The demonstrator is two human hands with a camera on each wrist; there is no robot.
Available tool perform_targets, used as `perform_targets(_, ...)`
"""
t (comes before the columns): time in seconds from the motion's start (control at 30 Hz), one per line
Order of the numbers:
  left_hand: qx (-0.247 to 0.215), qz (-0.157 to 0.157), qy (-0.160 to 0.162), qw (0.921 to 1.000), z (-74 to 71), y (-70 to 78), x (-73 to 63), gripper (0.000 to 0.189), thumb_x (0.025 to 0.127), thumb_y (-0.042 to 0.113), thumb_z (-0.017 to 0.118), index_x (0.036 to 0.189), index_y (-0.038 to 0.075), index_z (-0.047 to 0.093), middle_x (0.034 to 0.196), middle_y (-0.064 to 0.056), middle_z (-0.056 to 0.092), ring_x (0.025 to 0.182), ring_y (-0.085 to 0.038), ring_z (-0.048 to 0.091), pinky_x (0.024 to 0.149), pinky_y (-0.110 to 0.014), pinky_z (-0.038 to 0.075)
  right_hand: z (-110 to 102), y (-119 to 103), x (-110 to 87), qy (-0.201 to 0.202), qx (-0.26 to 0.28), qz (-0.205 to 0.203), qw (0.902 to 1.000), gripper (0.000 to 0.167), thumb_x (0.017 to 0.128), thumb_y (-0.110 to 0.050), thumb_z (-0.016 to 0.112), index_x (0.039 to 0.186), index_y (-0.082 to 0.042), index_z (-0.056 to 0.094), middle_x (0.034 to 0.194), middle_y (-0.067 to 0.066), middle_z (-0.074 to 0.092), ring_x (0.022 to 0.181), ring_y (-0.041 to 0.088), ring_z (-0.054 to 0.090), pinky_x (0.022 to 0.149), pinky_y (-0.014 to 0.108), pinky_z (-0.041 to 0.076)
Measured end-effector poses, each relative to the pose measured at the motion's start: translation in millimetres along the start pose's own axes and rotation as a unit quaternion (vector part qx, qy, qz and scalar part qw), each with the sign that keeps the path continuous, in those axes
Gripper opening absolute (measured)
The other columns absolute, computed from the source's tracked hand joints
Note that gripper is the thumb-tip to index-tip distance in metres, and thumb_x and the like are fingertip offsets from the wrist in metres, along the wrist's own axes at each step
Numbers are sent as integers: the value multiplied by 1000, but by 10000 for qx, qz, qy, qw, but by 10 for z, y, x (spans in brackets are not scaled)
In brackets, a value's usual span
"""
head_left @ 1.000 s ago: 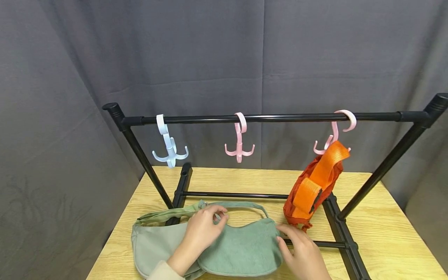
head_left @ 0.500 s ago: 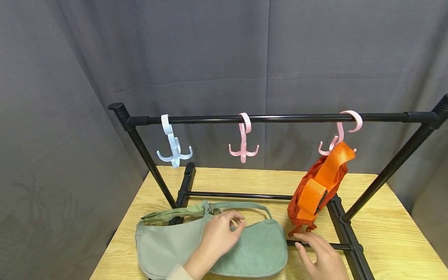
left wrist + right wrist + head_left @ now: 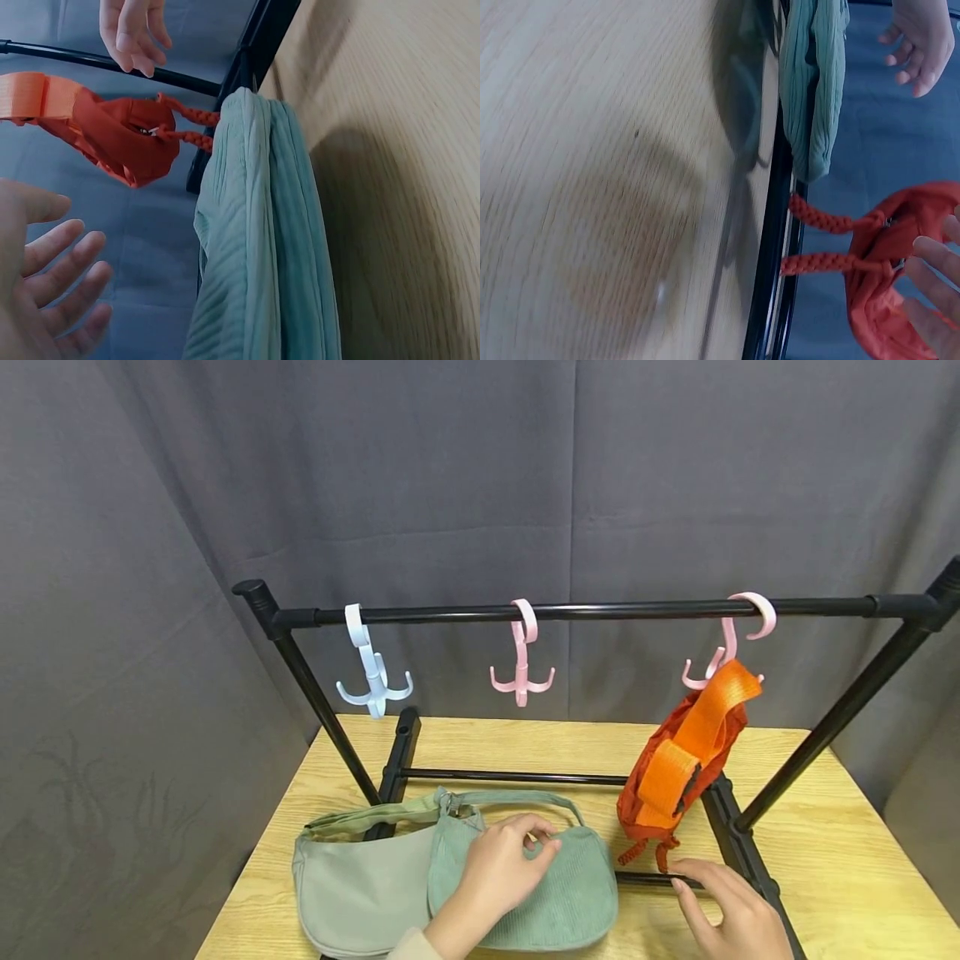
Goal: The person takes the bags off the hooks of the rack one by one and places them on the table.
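Note:
Over the ribbed green corduroy shoulder bag, my left hand hovers with loosely bent fingers and nothing in them. The left wrist view shows its fingers apart from that bag. A smooth grey-green handbag stands to its left, partly behind the corduroy one. My right hand is just below an orange-red bag, which hangs by its strap from a pink hook. Its fingers are near the bag's braided cords; I cannot tell whether they touch. Nothing is held in it.
A black rack with a top bar stands on the wooden table. A pale blue hook and another pink hook hang from the bar. Grey curtain closes off the back and sides.
My right hand has left the corduroy bag's right edge and moved right, under the orange-red bag. My left hand has drifted right across the corduroy bag. The head view has shifted slightly.

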State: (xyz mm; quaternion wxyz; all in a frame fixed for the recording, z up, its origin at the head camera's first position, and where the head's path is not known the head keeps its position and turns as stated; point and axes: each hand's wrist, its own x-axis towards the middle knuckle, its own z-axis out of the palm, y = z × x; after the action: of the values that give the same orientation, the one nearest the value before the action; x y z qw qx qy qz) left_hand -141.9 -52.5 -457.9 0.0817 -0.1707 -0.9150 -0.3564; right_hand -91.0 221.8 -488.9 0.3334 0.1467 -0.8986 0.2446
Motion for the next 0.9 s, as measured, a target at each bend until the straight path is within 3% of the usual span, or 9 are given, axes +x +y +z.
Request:
perform_targets(0.2,-22,188,101,9998,44,57,22,15,93,32,70,100,20,75,86,18,68,77,-2,63,63,-18,46,-53,86,-5,88,-163,157,9997,30,71,-4,83,97,-15,75,94,2,73,81,26,67,66,29,51)
perform_targets(0.37,-4,302,-15,9995,59,92,21,17,93,33,70,107,23,73,88,19,67,80,1,61,63,-18,46,-77,117,-6,170,-258,375,9988,25,73,-4,81,97,-12,75,92,7,73,80,30,67,61,42,52)
perform_targets(0.67,112,450,-72,9989,84,120,32,20,93,36,70,111,28,71,97,20,67,87,0,61,68,-20,47,-119,167,-9,297,-169,470,9983,22,77,-5,80,98,-11,76,93,5,73,79,31,67,66,16,47)
perform_targets(0.9,203,679,-50,9975,57,177,76,19,93,37,69,111,31,70,101,22,65,91,-4,64,71,-21,48,-157,192,28,380,-173,743,9964,23,78,-5,80,99,-15,76,95,2,73,83,30,65,71,13,45)
